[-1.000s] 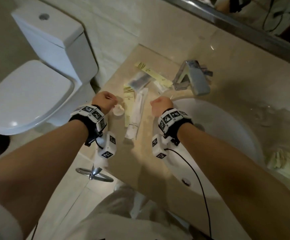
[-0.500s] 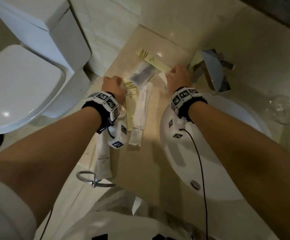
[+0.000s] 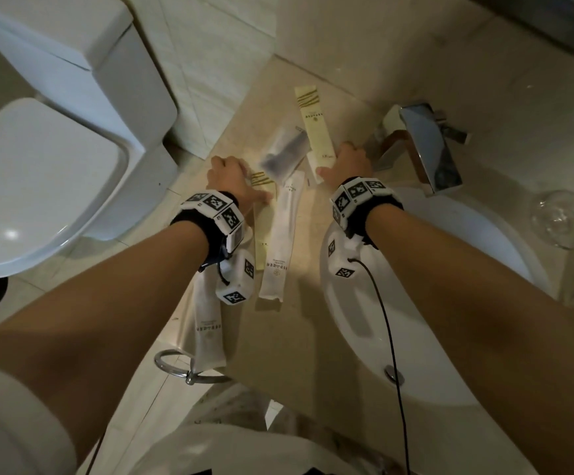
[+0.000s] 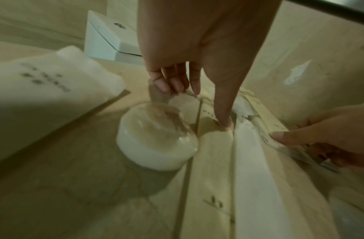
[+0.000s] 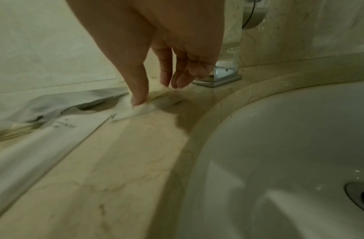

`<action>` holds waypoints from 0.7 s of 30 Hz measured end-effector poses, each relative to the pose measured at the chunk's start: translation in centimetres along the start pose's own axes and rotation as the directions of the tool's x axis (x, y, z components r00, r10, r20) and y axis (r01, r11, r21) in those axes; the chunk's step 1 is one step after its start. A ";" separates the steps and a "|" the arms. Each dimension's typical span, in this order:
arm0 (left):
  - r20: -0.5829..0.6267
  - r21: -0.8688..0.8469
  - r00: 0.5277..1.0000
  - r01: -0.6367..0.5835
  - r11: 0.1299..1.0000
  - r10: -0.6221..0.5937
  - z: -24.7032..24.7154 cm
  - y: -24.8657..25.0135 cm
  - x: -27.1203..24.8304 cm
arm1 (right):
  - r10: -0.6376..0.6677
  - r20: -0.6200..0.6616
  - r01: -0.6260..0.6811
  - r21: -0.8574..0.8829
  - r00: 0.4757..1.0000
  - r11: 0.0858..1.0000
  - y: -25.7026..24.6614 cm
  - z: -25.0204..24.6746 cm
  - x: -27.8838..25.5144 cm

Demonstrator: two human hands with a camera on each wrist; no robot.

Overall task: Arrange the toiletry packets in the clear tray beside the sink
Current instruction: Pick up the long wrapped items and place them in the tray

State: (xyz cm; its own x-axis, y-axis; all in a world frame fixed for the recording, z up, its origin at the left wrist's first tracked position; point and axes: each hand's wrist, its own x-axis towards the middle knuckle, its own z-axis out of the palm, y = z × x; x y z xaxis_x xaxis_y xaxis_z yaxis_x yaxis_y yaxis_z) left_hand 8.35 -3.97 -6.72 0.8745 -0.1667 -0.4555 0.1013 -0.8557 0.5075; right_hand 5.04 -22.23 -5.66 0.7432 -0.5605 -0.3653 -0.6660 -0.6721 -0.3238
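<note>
Several toiletry packets lie on the beige counter (image 3: 289,337) left of the sink (image 3: 450,320). My left hand (image 3: 236,181) presses its thumb (image 4: 224,122) flat on a yellow packet with gold stripes (image 3: 261,241). Its fingertips touch down beside a small round white tub (image 4: 156,140). My right hand (image 3: 342,162) pinches the near end of a long yellow packet (image 3: 314,128) between thumb and fingers. A clear sachet with a dark item (image 3: 284,152) and a long white packet (image 3: 282,234) lie between the hands. A thin straight edge (image 5: 74,143), seemingly the clear tray's rim, runs beside the white packet.
Another white packet (image 3: 206,323) hangs over the counter's front edge above a chrome towel ring (image 3: 182,368). A chrome faucet (image 3: 426,145) stands just right of my right hand. A toilet (image 3: 39,186) is at the left. An upturned glass (image 3: 559,217) sits at the far right.
Both hands moved forward from the counter's front onto the packets. In the last half second the long yellow packet swung from slanted to nearly lengthwise under my right hand.
</note>
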 end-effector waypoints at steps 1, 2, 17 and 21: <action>0.001 0.032 1.000 0.003 0.999 -0.004 0.0 0.1 -0.1 | 0.008 -0.004 -0.008 -0.006 1.000 1.000 0.0 0.1 0.0; 0.001 0.068 1.000 0.008 0.998 -0.008 0.0 0.3 -0.2 | 0.019 -0.002 -0.019 -0.005 1.000 1.000 0.1 0.0 -0.1; 0.172 0.014 0.958 0.229 0.973 -0.228 -0.4 2.6 1.0 | 0.024 0.022 -0.030 0.326 0.999 0.945 -0.1 -0.7 -1.9; 0.099 -0.205 0.961 0.273 0.940 -0.258 -1.9 1.5 1.0 | 0.110 -0.010 -0.088 0.537 0.994 0.839 0.2 -1.6 -2.4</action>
State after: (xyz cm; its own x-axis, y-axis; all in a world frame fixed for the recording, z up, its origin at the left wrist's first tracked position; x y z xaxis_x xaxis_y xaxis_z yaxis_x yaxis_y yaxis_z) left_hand 10.25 -4.49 -5.04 0.7675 0.0122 -0.6409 0.4317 -0.7489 0.5027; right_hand 3.18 -21.83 -3.43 0.6657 -0.6360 -0.3903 -0.6587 -0.2551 -0.7079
